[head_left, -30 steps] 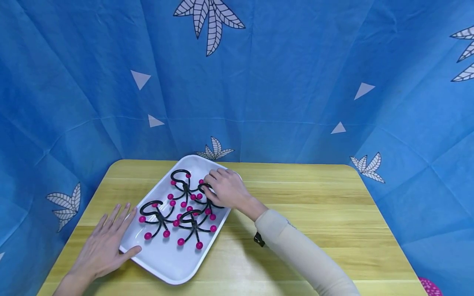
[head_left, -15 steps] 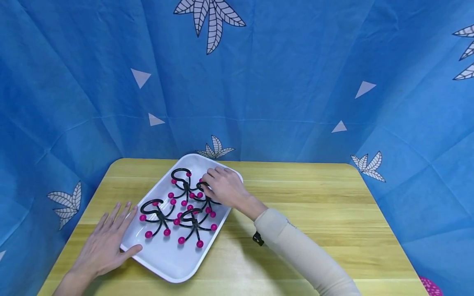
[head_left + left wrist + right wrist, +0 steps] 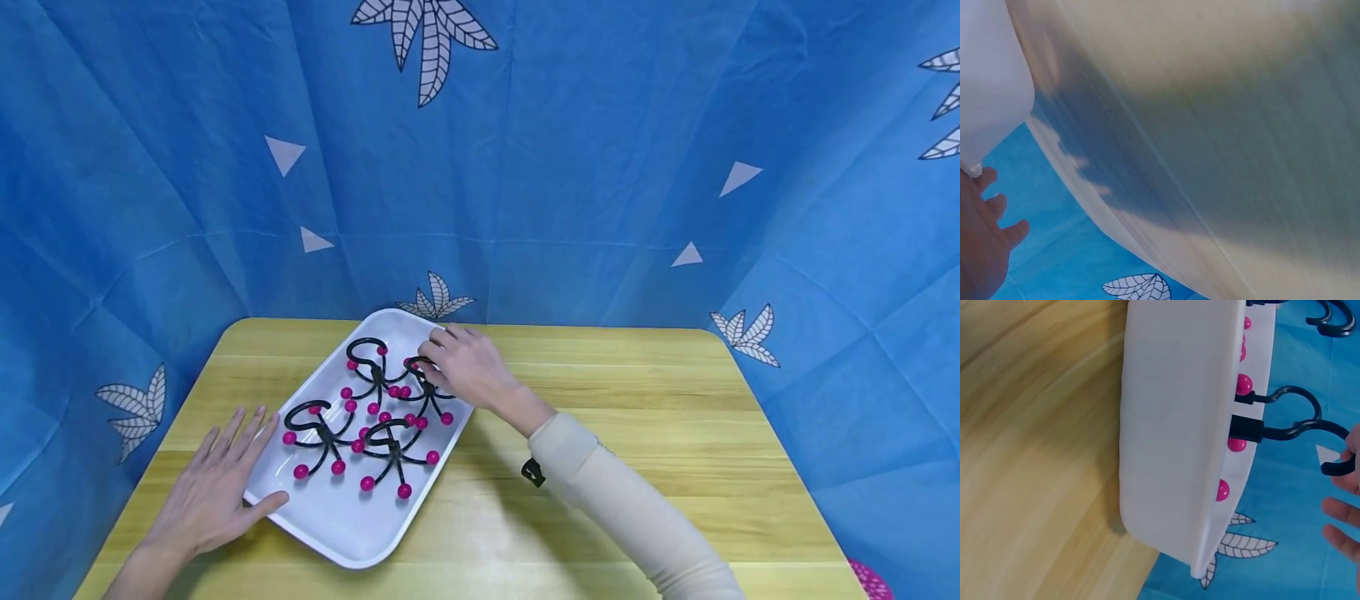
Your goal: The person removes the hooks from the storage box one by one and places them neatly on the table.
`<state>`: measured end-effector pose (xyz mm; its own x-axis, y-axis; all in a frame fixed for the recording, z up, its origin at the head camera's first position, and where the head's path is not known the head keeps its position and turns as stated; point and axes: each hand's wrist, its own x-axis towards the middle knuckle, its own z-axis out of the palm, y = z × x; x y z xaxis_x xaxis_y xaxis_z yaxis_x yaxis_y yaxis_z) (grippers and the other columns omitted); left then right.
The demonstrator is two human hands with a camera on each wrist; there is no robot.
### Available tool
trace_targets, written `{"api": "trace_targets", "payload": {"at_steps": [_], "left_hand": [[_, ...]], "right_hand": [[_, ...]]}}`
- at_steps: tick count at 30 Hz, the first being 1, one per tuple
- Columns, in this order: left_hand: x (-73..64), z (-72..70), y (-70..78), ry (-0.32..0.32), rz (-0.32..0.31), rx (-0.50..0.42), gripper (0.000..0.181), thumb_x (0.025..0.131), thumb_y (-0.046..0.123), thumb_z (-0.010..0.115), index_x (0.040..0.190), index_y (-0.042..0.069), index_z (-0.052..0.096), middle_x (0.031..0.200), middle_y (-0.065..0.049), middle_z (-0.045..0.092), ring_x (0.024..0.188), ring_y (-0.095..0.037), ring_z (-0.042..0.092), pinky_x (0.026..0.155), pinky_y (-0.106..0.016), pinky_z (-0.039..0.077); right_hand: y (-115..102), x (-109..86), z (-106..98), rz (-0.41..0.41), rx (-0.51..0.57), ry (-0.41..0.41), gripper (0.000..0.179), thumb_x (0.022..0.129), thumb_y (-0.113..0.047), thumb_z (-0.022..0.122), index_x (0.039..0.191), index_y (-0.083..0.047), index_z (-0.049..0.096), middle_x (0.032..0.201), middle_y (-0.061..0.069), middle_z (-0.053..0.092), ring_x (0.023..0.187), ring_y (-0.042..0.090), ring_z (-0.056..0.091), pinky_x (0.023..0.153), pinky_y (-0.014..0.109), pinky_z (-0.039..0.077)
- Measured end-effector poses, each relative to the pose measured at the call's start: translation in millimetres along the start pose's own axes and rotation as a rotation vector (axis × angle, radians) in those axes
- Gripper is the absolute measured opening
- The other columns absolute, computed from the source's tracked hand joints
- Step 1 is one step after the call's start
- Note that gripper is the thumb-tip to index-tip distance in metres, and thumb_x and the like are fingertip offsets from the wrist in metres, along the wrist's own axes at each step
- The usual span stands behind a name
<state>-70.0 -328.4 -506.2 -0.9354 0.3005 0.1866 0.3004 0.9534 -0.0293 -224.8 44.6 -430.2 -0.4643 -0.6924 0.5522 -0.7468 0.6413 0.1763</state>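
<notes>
In the head view, a white tray (image 3: 337, 533) holds several black hooks, each with splayed legs ending in pink balls. My right hand (image 3: 468, 367) pinches the curved top of one hook (image 3: 429, 388) near the tray's right side, and the hand covers part of it. In the right wrist view, my fingertips (image 3: 1340, 512) are at the bend of this hook (image 3: 1279, 432). My left hand (image 3: 210, 492) lies with fingers spread along the tray's left edge, its thumb over the rim. Only its fingers (image 3: 997, 206) show at the left of the left wrist view.
Other hooks stand in the tray: one at the back (image 3: 377, 375), one at the left (image 3: 324, 433), one at the front right (image 3: 393, 450). The tray sits slanted on a wooden table (image 3: 637, 467). A blue patterned cloth (image 3: 600, 167) hangs behind and around it.
My right hand has moved slightly back and to the right. The hook it pinches has shifted the same way, and its legs have turned. The left hand stays put.
</notes>
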Motion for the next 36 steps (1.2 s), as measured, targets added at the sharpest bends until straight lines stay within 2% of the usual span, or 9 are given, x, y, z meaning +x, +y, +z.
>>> {"api": "trace_targets", "payload": {"at_steps": [12,20,28,36], "left_hand": [[-0.6,-0.4,0.2,-0.007,-0.009,-0.006,0.114,0.087,0.07,0.067,0.17,0.011,0.017,0.172,-0.022,0.032,0.166,-0.041,0.016,0.128,-0.025,-0.029],[-0.4,0.1,-0.6,-0.008,-0.01,-0.006,0.113,0.087,0.07,0.067,0.17,0.011,0.018,0.171,-0.023,0.033,0.166,-0.041,0.015,0.126,-0.024,-0.03],[0.3,-0.5,-0.6,-0.027,-0.025,-0.011,0.112,0.088,0.07,0.067,0.169,0.01,0.02,0.171,-0.024,0.033,0.164,-0.042,0.02,0.126,-0.024,-0.03],[1.2,0.0,-0.8,-0.026,-0.019,-0.016,0.111,0.088,0.07,0.066,0.169,0.01,0.02,0.171,-0.023,0.033,0.164,-0.041,0.02,0.127,-0.026,-0.029]], "right_hand": [[7,3.5,-14,-0.022,0.008,0.035,0.011,0.098,-0.03,0.074,0.103,-0.021,0.076,0.095,-0.005,0.073,0.083,0.016,0.067,0.066,0.025,0.055],[14,5.9,-26,-0.037,-0.034,0.073,0.009,0.097,-0.029,0.075,0.102,-0.022,0.076,0.093,-0.006,0.073,0.082,0.015,0.067,0.064,0.023,0.054],[25,0.4,-36,-0.041,-0.058,0.115,0.008,0.095,-0.028,0.077,0.101,-0.022,0.077,0.094,-0.006,0.075,0.084,0.016,0.068,0.062,0.025,0.054],[42,-14.0,-49,-0.012,-0.066,0.091,0.009,0.094,-0.027,0.078,0.1,-0.02,0.078,0.092,-0.004,0.073,0.081,0.019,0.066,0.062,0.027,0.055]]}}
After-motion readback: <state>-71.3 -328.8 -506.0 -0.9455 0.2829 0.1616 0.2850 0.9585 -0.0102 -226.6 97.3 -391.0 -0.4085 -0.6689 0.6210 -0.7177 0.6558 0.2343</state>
